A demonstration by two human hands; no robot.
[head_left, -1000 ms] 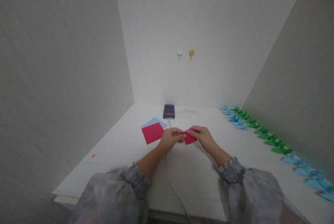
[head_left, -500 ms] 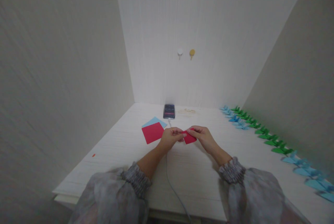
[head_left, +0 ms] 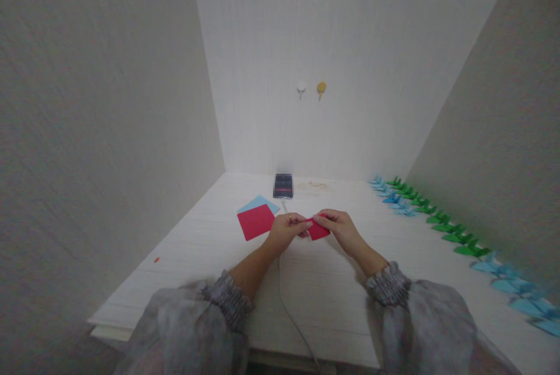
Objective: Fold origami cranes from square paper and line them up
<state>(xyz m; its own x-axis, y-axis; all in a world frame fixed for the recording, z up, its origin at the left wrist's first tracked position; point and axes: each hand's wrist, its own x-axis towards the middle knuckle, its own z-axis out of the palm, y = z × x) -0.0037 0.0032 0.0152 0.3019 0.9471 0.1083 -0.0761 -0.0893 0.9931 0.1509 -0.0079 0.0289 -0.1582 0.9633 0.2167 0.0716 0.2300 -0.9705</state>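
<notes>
A small folded piece of red paper (head_left: pixel 319 231) is held between my two hands above the table. My left hand (head_left: pixel 286 231) pinches its left edge between thumb and fingers. At its upper right, my right hand (head_left: pixel 336 224) grips the paper, thumb on top. My fingers cover parts of the paper, so its exact folds are hidden. Left of my left hand lies a flat red sheet (head_left: pixel 255 223), partly over a light blue sheet (head_left: pixel 261 202).
A phone (head_left: pixel 283 186) lies at the back with a cable (head_left: pixel 289 312) running toward me. Folded green paper cranes (head_left: pixel 444 228) and blue paper cranes (head_left: pixel 503 270) line the right side. A small orange scrap (head_left: pixel 156 260) is at left. Two hooks (head_left: pixel 321 88) hang on the wall.
Almost nothing differs. Both hands keep their grip on the folded red paper, with only a slight shift of the right fingers.
</notes>
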